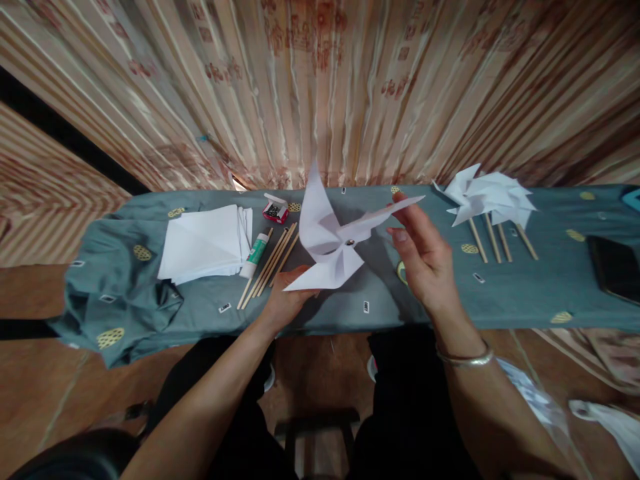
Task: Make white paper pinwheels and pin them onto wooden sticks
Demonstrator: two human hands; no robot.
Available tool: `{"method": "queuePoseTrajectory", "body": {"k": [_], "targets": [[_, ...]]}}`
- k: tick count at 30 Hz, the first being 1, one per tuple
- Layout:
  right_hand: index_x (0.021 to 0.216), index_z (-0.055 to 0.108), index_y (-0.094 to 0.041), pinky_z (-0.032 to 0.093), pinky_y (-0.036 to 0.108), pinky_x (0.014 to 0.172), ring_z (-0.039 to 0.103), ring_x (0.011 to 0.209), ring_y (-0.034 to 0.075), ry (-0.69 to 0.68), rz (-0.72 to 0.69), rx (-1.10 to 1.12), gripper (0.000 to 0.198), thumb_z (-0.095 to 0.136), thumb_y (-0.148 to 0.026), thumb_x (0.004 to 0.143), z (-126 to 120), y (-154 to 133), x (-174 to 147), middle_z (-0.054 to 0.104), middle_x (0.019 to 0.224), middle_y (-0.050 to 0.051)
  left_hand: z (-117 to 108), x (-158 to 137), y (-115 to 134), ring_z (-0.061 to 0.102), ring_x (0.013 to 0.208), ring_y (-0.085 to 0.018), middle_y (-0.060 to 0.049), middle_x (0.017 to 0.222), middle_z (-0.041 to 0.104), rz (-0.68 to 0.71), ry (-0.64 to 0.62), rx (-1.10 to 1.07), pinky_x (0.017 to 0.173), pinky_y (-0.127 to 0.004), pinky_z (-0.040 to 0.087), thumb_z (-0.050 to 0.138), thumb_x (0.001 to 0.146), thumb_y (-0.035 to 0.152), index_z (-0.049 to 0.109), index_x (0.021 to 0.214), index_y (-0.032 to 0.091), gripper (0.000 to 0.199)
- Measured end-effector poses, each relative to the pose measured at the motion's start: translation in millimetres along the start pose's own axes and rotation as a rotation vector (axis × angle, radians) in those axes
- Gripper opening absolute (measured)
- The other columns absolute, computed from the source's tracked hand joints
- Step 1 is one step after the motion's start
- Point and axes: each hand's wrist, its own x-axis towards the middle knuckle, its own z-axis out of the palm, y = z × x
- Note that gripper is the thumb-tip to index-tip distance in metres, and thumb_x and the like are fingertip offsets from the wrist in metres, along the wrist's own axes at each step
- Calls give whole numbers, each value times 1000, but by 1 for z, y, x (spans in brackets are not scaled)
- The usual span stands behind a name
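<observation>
White paper makes up the four-bladed pinwheel (320, 230) in front of me, held up over the grey-green cloth (510, 300) and squarely between the two hands. From my end of the feed, the relation that counts is its longest reach: it slants from a low tip beside the left hand (287, 297) to a high tip that crosses the fingers of the right hand (425, 260). A small round dark piece (350, 243) sits near the meeting point of the blades, on the side towards the right hand. I judge the left hand nearer to the body of the pinwheel; it lies under the lower blade and seems to bear the weight, closed around some part I can't see, and whether it has paper or a stick there I can't tell. With the right hand I read a loose opening: thumb and forefinger stand apart, the thumb clear below the blade, the forefinger's tip showing above its edge. Whether that finger touches the paper, I can't say. Left of the pinwheel I have wooden sticks (275, 260), a glue stick (255, 255) and a stack of paper (205, 243); well off to the right lie other pinwheels (500, 200) on sticks.
</observation>
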Motion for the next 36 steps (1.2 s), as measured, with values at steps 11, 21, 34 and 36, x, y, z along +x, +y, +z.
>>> {"method": "queuePoseTrajectory", "body": {"k": [11,21,34,36], "targets": [[134,61,-32,42,44,114,53,135,24,-161,-8,-5,40,55,-41,96,17,23,-3,59,144,2,4,2,-5,70,86,-24,-7,89,79,48,-58,-86,81,-34,55,78,69,39,82,85,19,26],[101,76,-26,50,42,102,66,113,24,-14,177,130,32,58,-52,92,20,17,-6,74,118,4,0,2,-8,70,82,-22,-6,85,79,31,-61,-78,79,-33,54,78,69,40,82,87,19,28],[70,75,-24,53,36,91,70,103,23,-124,205,139,20,79,-43,75,24,7,-10,77,104,5,1,-1,1,68,80,-21,-5,80,75,5,10,-32,77,-32,56,80,66,33,72,81,16,24],[64,74,-23,54,35,84,72,93,22,-174,226,131,24,77,-43,76,21,7,-9,78,93,5,1,-1,4,69,90,-23,-6,90,76,25,39,-4,84,-33,56,79,65,29,72,87,16,26]]}}
